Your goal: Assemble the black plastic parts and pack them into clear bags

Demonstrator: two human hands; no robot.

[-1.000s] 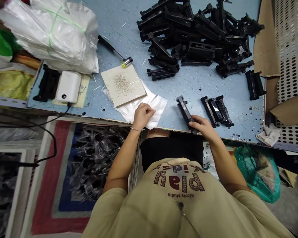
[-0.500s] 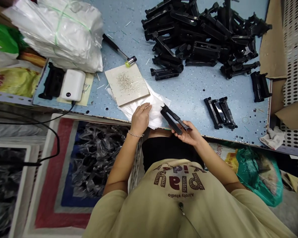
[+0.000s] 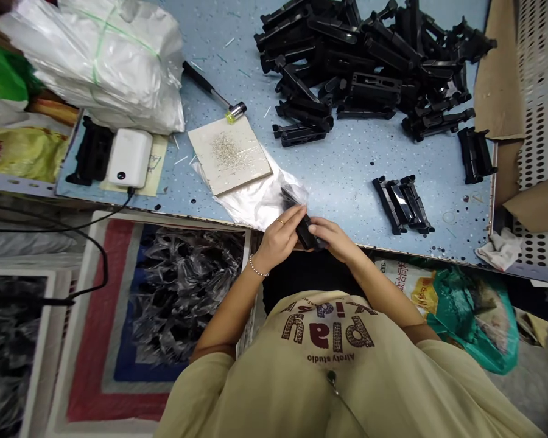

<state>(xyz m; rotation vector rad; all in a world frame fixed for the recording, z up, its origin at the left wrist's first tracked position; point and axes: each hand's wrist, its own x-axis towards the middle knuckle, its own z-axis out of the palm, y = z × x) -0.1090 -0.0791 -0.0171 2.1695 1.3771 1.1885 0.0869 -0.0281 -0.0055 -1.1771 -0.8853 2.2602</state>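
Observation:
Just above the table's front edge, my right hand (image 3: 334, 238) grips the near end of a black plastic part (image 3: 309, 236), a long piece with two bars. The far end of this part sits inside a clear plastic bag (image 3: 296, 190). My left hand (image 3: 281, 236), fingers closed, pinches the bag around the part; its fingertips hide some of both. Beyond my left hand, a stack of flat plastic bags (image 3: 251, 204) lies partly under a square pale board (image 3: 228, 155). Two similar black parts (image 3: 402, 205) rest side by side to the right.
A large heap of black parts (image 3: 356, 61) covers the back of the blue table (image 3: 347, 158). A hammer (image 3: 214, 94), a bundle of bags (image 3: 119, 67) and a white power bank (image 3: 130, 158) lie left. Below stands a crate of bagged parts (image 3: 178, 292).
My left hand has moved right and taken a bag from the stack. The black part has swung more upright, and its far end has gone into the bag.

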